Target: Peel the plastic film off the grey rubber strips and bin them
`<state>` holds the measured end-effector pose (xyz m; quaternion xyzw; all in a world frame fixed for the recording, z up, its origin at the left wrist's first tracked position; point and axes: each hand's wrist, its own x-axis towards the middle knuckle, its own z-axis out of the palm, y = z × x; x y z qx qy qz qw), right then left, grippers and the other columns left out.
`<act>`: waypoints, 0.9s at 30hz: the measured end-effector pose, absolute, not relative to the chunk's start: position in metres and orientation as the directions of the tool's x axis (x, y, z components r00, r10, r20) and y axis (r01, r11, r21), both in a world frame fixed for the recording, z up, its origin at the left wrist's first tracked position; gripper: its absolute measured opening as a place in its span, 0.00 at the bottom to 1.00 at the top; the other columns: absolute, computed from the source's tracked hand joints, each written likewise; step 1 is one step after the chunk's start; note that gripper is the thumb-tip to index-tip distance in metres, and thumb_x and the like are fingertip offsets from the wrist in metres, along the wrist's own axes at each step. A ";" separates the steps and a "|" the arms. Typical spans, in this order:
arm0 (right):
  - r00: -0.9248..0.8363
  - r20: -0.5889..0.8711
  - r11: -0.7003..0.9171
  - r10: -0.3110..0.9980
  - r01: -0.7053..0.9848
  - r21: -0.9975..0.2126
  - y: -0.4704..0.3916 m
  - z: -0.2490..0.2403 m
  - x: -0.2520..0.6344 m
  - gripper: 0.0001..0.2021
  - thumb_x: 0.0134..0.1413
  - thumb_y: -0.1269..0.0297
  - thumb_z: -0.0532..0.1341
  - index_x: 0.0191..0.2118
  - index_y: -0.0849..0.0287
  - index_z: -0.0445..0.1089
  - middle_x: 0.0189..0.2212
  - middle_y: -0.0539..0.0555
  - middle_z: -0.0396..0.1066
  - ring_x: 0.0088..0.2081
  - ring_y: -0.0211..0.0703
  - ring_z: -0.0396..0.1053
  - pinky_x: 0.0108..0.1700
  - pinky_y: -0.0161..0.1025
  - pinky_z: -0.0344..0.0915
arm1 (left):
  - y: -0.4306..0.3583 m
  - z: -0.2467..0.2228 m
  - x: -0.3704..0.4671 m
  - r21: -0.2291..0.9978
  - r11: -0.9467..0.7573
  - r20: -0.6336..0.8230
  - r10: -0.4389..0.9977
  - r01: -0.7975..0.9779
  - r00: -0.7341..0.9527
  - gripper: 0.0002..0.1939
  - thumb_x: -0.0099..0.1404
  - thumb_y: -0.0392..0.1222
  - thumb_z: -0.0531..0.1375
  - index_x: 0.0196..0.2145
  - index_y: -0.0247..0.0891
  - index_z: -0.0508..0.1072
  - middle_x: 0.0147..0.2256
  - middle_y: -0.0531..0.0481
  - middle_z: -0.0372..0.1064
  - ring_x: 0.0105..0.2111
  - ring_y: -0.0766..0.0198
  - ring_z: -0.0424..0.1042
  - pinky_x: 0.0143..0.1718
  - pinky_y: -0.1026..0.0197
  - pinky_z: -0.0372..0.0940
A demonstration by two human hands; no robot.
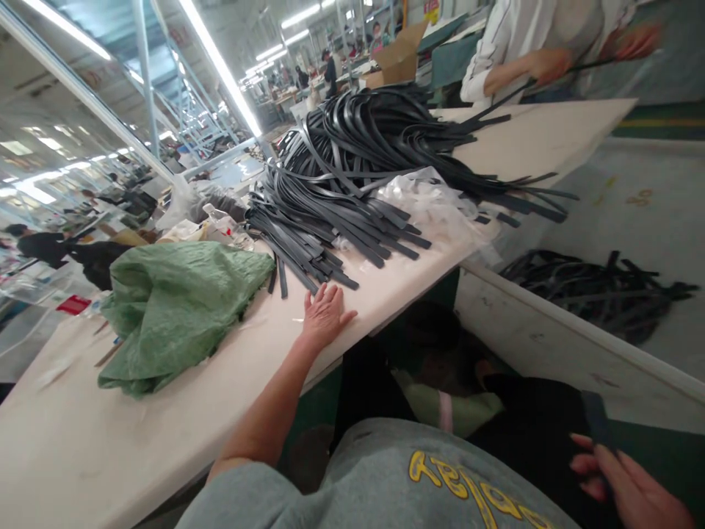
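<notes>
My left hand (324, 314) rests on the pale tabletop with its fingers apart, just below the ends of a large heap of dark grey flat strips (352, 176). Its fingertips come close to the nearest strip ends, and I cannot tell whether they touch. Low at the right, by my leg, my right hand (633, 477) is closed around a single dark strip (595, 415), whose end points up past the fingers. The rest of that strip is hidden by the hand. Crumpled clear plastic (427, 198) lies among the heaped strips.
A crumpled green sack (181, 308) lies on the table (231, 397) left of my arm. Right of the table stands a white-walled bin (556, 330) with more dark strips (595, 294) inside. Across the table, a person in a white sleeve (490, 62) holds a strip.
</notes>
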<state>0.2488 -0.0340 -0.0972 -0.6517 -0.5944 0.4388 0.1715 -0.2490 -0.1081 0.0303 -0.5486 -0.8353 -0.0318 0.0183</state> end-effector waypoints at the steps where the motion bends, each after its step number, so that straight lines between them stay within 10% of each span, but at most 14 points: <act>1: -0.052 -0.383 -0.282 0.922 0.588 -0.758 -0.036 -0.091 0.243 0.17 0.55 0.39 0.49 0.37 0.38 0.68 0.29 0.59 0.74 0.25 0.52 0.70 0.38 0.55 0.67 | -0.107 0.031 -0.249 0.024 0.387 0.076 0.919 0.922 -0.388 0.28 0.68 0.59 0.52 0.60 0.43 0.65 0.62 0.43 0.61 0.66 0.47 0.50 0.65 0.37 0.41; 6: -0.007 -0.399 -0.361 0.917 0.414 -0.836 -0.032 -0.082 0.233 0.23 0.45 0.38 0.56 0.37 0.51 0.72 0.24 0.56 0.73 0.21 0.48 0.66 0.31 0.49 0.66 | -0.100 0.048 -0.242 0.073 0.269 0.088 0.957 0.960 -0.275 0.16 0.67 0.54 0.56 0.46 0.48 0.75 0.55 0.47 0.71 0.63 0.46 0.56 0.65 0.36 0.41; 11: 0.002 -0.361 -0.341 0.933 0.330 -0.880 -0.029 -0.094 0.238 0.28 0.44 0.38 0.57 0.39 0.58 0.72 0.23 0.55 0.73 0.20 0.44 0.65 0.26 0.43 0.64 | -0.071 0.039 -0.181 0.563 0.022 0.201 0.966 0.826 -0.163 0.09 0.63 0.47 0.60 0.39 0.45 0.78 0.41 0.49 0.77 0.44 0.55 0.73 0.50 0.53 0.64; 16: -0.005 -0.356 -0.335 0.934 0.324 -0.885 -0.033 -0.097 0.242 0.29 0.47 0.38 0.56 0.41 0.60 0.72 0.24 0.55 0.73 0.20 0.43 0.65 0.27 0.42 0.64 | -0.015 0.004 -0.106 0.944 0.090 -0.024 0.978 0.318 -0.205 0.16 0.62 0.51 0.61 0.21 0.40 0.73 0.22 0.51 0.71 0.27 0.62 0.69 0.35 0.59 0.64; 20: 0.006 -0.335 -0.322 0.942 0.299 -0.898 -0.036 -0.097 0.243 0.27 0.49 0.39 0.55 0.41 0.60 0.72 0.24 0.54 0.73 0.20 0.43 0.65 0.27 0.42 0.63 | 0.044 -0.013 -0.073 0.949 0.274 -0.305 0.925 -0.157 -0.228 0.16 0.64 0.52 0.60 0.28 0.36 0.75 0.31 0.46 0.74 0.30 0.63 0.70 0.35 0.61 0.62; 27: 0.033 -0.321 -0.316 0.946 0.298 -0.901 -0.036 -0.092 0.239 0.27 0.50 0.40 0.54 0.40 0.60 0.72 0.24 0.54 0.72 0.20 0.42 0.66 0.27 0.42 0.64 | 0.134 -0.020 -0.042 0.887 0.330 -0.416 0.874 -0.323 -0.250 0.15 0.63 0.53 0.62 0.40 0.39 0.72 0.47 0.45 0.71 0.42 0.61 0.69 0.39 0.61 0.64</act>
